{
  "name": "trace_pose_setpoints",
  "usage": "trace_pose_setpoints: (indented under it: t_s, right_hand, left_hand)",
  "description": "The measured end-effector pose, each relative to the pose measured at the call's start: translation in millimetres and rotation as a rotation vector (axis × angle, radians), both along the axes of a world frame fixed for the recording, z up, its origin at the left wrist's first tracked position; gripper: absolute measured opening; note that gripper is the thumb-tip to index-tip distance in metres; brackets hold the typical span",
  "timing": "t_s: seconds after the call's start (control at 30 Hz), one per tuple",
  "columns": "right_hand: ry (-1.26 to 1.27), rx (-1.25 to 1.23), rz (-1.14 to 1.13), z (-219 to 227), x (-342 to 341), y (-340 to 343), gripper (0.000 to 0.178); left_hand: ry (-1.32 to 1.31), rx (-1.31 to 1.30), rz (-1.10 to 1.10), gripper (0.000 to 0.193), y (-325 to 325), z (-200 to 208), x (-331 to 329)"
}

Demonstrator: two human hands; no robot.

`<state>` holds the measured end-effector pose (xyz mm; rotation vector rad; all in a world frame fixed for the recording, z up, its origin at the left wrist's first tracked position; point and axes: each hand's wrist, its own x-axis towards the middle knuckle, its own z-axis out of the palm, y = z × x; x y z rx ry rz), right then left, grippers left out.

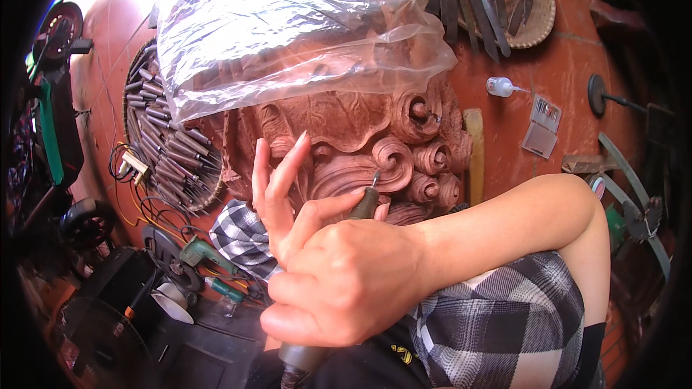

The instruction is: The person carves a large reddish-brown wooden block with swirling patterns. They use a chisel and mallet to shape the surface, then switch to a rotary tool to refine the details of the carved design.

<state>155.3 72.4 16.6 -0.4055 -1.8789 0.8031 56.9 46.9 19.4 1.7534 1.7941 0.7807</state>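
Observation:
My right hand (339, 281) is closed round a dark rotary handpiece (366, 206). Its thin metal bit points up and away from me, over the carving, and its thick rear end and coiled cable hang below the fist. Behind the fist, partly hidden by it, my left hand (277, 198) has its fingers stretched out and apart over the near edge of the carving. The carving (346, 121) is reddish-brown wood, with deep scrolls on its right side. Whether the bit or the left fingers touch the wood, I cannot tell. Clear plastic sheeting (303, 36) covers its far part.
Left of the carving is a round basket (220, 191) of chisels, with a power strip (133, 164), cables and a green power tool (205, 253) nearer me. Right are a wooden stick (473, 155), white bottle (499, 87), bit case (542, 126) and a basket (544, 25) of files.

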Motion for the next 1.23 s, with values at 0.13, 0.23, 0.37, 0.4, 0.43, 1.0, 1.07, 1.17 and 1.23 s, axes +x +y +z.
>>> trace_pose_setpoints:
  t_s: [0.13, 0.23, 0.37, 0.4, 0.43, 1.0, 1.07, 1.17, 1.23]
  right_hand:
    - [-0.031, -0.024, -0.011, 0, 3, 3, 0.02]
    - [-0.037, -0.017, -0.032, -2, 2, 4, 0.02]
    - [-0.049, -0.024, -0.039, -3, 1, 7, 0.019]
    - [-0.038, -0.037, -0.035, -2, 1, 8, 0.018]
    - [-0.033, -0.043, -0.04, -2, 0, 8, 0.018]
    - [-0.12, 0.079, -0.138, -1, -3, 18, 0.021]
    - [-0.113, 0.078, -0.112, -1, -4, 15, 0.022]
    - [-0.051, 0.028, -0.054, -4, -4, 9, 0.023]
    - [-0.062, 0.011, -0.055, -3, -3, 8, 0.025]
  left_hand:
    - [0.001, 0.021, -0.022, 0.029, 1, -4, 2]
    - [-0.004, 0.026, -0.021, 0.028, -1, -6, 2]
    - [0.001, 0.034, -0.019, 0.028, 3, -7, 0]
    - [0.016, 0.04, -0.033, 0.028, 4, -7, -1]
    - [0.043, 0.051, -0.053, 0.028, 5, -6, -2]
    - [0.138, 0.103, -0.105, 0.029, 12, -14, -14]
    - [0.107, 0.071, -0.119, 0.03, 9, -9, -14]
    - [0.113, 0.058, -0.155, 0.032, 8, -6, -14]
    - [0.143, 0.081, -0.169, 0.031, 8, -7, -13]
